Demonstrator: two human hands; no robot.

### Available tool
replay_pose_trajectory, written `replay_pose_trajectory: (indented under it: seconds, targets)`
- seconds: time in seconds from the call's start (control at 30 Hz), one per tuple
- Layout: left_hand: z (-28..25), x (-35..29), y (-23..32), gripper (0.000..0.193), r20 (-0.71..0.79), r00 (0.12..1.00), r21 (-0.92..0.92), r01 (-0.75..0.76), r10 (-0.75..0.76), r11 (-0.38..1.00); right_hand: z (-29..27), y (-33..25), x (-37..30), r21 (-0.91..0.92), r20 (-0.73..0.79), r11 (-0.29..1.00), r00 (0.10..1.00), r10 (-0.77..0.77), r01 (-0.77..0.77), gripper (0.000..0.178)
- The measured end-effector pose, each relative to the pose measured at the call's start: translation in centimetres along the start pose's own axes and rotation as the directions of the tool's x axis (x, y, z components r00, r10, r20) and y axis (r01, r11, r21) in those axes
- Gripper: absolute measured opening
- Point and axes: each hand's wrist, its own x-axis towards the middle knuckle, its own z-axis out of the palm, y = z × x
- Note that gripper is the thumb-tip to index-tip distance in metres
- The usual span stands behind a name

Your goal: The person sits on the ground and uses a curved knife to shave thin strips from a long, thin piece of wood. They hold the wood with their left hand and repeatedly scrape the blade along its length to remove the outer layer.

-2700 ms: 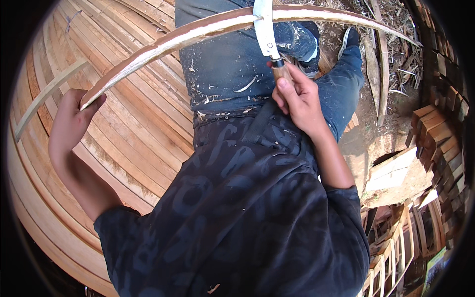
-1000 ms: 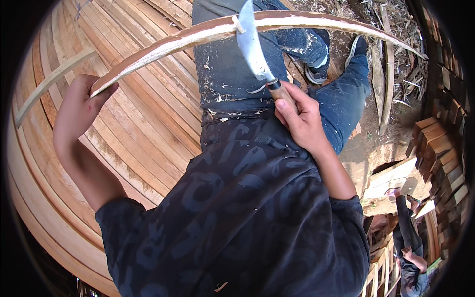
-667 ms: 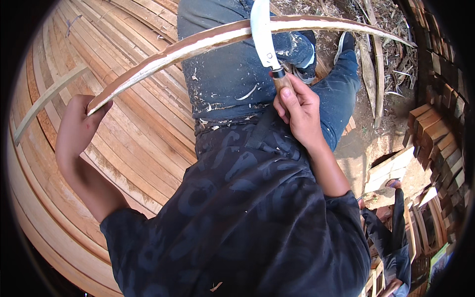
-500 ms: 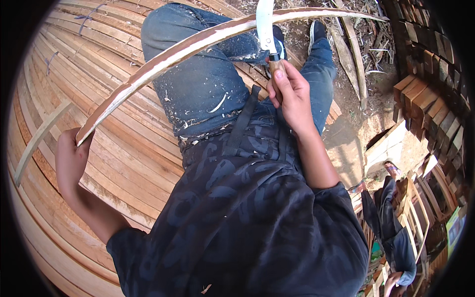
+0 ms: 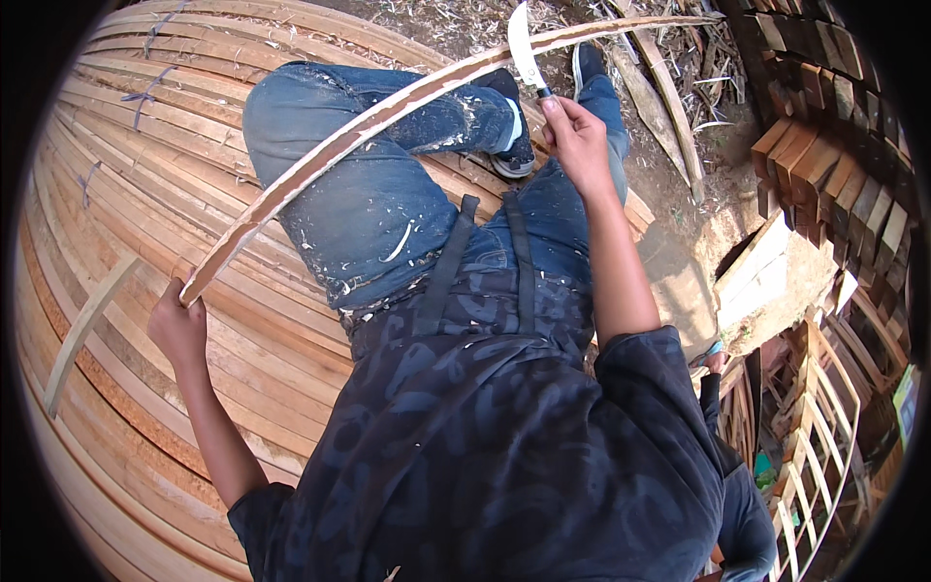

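1. The long wooden strip (image 5: 373, 121) is held slantwise, passing over the bent left leg (image 5: 330, 223) in view, with its far end reaching above the littered ground (image 5: 713, 78); by this slant, it seems, its length is laid out ahead of the body, within reach of both arms.
2. The strip's near end is gripped in the left hand (image 5: 179, 325), its fingers folded tightly round the tip with no gap to be seen; the piece is probably steadied from there.
3. The curved knife (image 5: 524, 53) is set crosswise to the strip, likely so that the edge can be met by the wood; whether the two are touching cannot be told from above.
4. The knife's handle is held in the right hand (image 5: 578, 141), which is wrapped narrowly about it, the thumb laid along the top, presumably for control of the blade.
5. Pale shavings (image 5: 398, 242) are scattered over the jeans, beneath the strip.
6. The person is seated by stacked planks (image 5: 262, 378), on which a short curved strip (image 5: 82, 335) is laid.
7. At the right, cut wooden blocks (image 5: 815, 165) are piled up, well apart from both hands.
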Motion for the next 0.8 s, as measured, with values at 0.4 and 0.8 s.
replay_pose_trajectory:
  seconds: [0.4,0.8]
  targets:
    - [0.4,2.2,-0.9,0.033,0.158,0.985,0.059,0.067,-0.076,0.996,4.1,3.9,-1.1,-0.117,0.139,0.965,0.966,-0.22,0.237,0.027]
    - [0.8,2.4,-0.1,0.036,0.172,0.971,0.134,0.145,-0.168,0.98,3.4,0.8,-0.6,0.094,0.088,0.994,0.995,0.047,-0.055,0.026]
